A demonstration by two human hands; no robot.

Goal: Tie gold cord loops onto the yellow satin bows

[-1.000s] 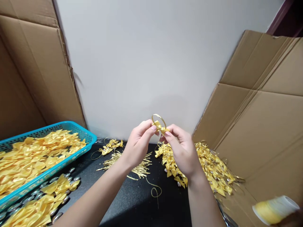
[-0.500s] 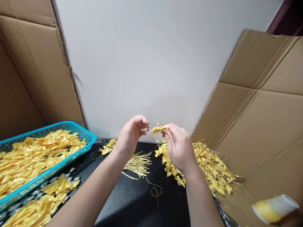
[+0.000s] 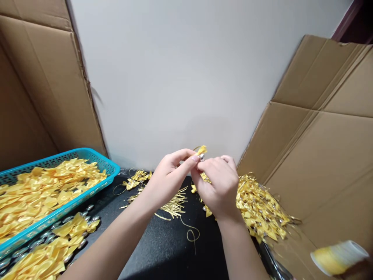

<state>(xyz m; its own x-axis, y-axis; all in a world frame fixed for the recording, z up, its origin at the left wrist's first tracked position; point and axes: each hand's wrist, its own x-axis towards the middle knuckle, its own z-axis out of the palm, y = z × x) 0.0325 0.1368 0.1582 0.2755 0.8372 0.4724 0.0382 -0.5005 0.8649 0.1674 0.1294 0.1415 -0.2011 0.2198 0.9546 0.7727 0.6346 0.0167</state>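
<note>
Above the table, my left hand pinches a small yellow ribbon bow between thumb and fingers. A shiny silver bead sits at the bow's middle, and a thin gold cord arcs out behind it. Right up against the bow is my right hand, its fingers curled and closed at the bow's lower side; the fingertips are partly hidden. Below my hands lies a bundle of short gold cords. A heap of finished-looking yellow bows with silver beads lies right of my right hand.
A turquoise basket full of yellow ribbon pieces stands at left. Loose ribbon pieces and silver beads lie before it. Several bows rest near the wall. A spool of yellow thread is at right. Cardboard flanks both sides.
My left hand, held apart and empty before, has moved right and now grips the bow. The bow has turned more upright, and both hands now meet at it.
</note>
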